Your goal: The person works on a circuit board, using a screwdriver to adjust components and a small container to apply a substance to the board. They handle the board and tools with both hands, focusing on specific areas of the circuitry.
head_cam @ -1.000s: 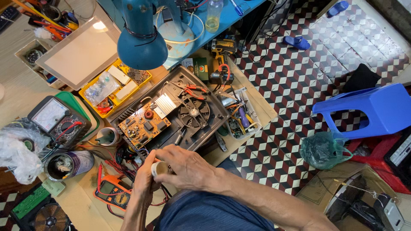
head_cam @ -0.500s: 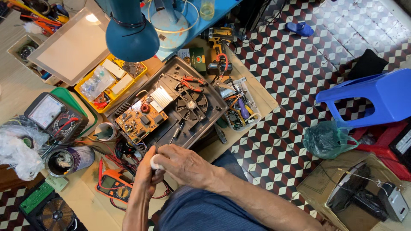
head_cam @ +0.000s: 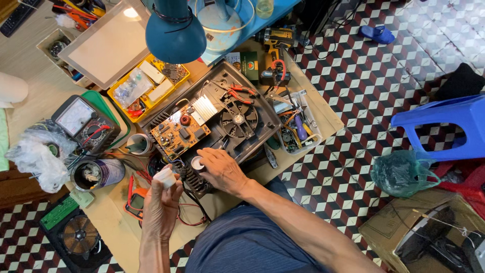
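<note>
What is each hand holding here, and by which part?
The left hand grips a small white jar around its body with the fingertips. The right hand pinches a small white cap by its rim.

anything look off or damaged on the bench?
The black appliance lies opened, fan and orange circuit board exposed, red pliers resting inside it. The left hand holds a small white jar; the right hand holds its cap. No spill or visible breakage.
</note>
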